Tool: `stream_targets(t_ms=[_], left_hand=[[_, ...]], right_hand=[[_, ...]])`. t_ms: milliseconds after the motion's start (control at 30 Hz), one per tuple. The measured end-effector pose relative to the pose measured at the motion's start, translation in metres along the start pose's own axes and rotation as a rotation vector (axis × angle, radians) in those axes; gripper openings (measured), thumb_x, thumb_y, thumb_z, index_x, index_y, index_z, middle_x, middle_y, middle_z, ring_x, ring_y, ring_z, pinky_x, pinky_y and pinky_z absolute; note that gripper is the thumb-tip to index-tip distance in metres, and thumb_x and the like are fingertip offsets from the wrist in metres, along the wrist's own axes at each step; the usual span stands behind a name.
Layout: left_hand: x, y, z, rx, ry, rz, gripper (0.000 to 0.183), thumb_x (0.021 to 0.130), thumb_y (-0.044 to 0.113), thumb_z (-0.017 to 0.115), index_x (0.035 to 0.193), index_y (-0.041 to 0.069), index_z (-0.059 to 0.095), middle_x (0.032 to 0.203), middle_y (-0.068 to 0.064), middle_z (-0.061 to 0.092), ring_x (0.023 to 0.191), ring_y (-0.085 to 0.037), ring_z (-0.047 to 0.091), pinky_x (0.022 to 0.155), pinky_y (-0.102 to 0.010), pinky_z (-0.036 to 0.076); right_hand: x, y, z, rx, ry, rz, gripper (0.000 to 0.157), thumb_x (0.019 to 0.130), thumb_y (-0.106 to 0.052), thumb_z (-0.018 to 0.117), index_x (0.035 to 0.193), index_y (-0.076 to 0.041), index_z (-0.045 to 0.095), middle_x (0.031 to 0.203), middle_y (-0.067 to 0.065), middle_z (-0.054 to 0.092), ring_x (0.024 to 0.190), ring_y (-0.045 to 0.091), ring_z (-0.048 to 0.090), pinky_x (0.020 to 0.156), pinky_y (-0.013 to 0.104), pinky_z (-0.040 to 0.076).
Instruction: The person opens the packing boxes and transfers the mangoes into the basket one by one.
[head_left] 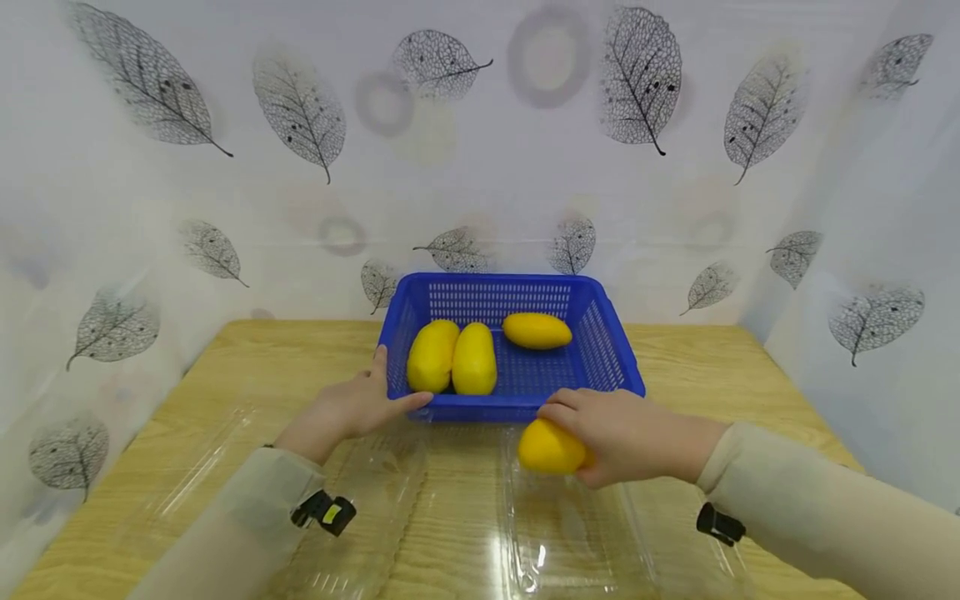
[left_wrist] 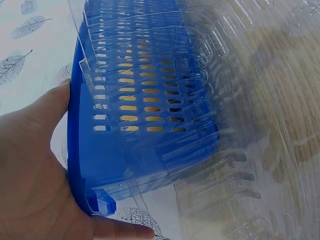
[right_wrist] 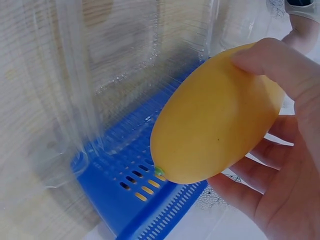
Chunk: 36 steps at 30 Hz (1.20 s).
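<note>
A yellow mango (head_left: pixel 551 447) is in my right hand (head_left: pixel 611 429), in front of the basket's near side. In the right wrist view the thumb lies over the mango (right_wrist: pixel 215 120) and the fingers curl beneath it; a small green spot shows at its tip. My left hand (head_left: pixel 363 406) rests on the near left corner of a blue plastic basket (head_left: pixel 495 407), thumb and forefinger spread along its rim. Inside the basket, two mangoes (head_left: pixel 474 358) lie side by side at the left and another mango (head_left: pixel 537 331) lies by the back wall.
Clear plastic clamshell boxes stand on the wooden table (head_left: pixel 292 358), one clear box (head_left: pixel 573 533) below my right hand and another clear box (head_left: pixel 360 500) near my left forearm. A leaf-patterned sheet (head_left: pixel 480 200) hangs behind and beside the table.
</note>
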<state>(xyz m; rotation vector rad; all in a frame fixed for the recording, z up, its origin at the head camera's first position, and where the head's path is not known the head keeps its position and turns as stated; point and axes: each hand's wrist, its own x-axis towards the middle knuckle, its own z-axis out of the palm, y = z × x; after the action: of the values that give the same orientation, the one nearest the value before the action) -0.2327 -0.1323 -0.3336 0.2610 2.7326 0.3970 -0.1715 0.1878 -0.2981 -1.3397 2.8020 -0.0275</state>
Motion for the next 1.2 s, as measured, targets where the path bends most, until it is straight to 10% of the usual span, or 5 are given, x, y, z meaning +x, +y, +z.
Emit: stream_targets(t_ms=[1200], left_hand=[[0.001,-0.001,0.001,-0.007,0.001,-0.001,0.118,0.076,0.083,0.032,0.146,-0.003,-0.009,0.14,-0.034,0.031,0.109,-0.046,0.052,0.071,-0.048,0.051]], right_hand=[[0.021,0.035,-0.032,0.047,-0.019,0.054,0.062,0.069,-0.023,0.076,0.123,-0.002,0.053,0.112,0.004,0.056,0.087,0.016,0.055,0.079,0.036,0.05]])
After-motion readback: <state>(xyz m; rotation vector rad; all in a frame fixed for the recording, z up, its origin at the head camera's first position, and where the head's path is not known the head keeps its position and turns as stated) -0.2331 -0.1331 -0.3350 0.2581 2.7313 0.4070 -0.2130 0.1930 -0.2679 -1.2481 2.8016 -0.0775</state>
